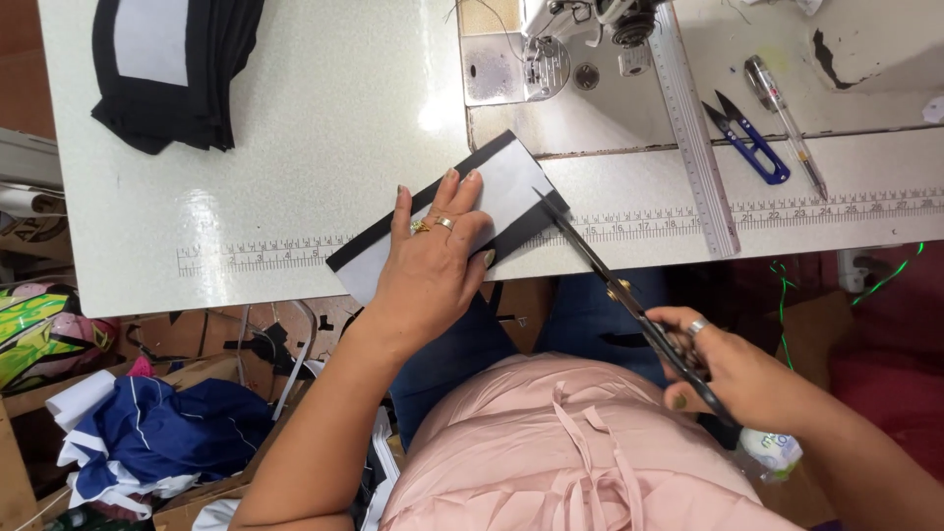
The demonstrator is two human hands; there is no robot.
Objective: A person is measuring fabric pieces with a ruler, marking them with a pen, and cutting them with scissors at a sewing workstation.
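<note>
Head view: a black fabric piece w/ white interfacing panel (497, 202) is laid at an angle near the table's near edge, its lower left corner hanging off past the printed ruler strip (256, 256). It is pinned flat by the left hand (433, 258), palm down, fingers spread narrow, fingertips on the white panel. Large scissors (610, 285) are gripped by the right hand (733, 374), fingers closed through the handles; the tip is touching the piece's right edge approx. where black meets white. Whether the blades are parted can't be told, since they are seen nearly edge-on and look almost closed. Risk is judged as follows: the left fingertips are close to the blade tip, so a nick could be caused if the piece is slid or the cut is run too far left. A crooked cut could be caused by the overhanging corner dragging the fabric, or by the hold being too far from the cut line. Far side: sewing machine (551, 44), metal ruler (693, 138), blue thread snips (747, 138) & a pen-like tool (787, 123), well apart from the work. A black fabric stack (172, 74) is seen far left.
</note>
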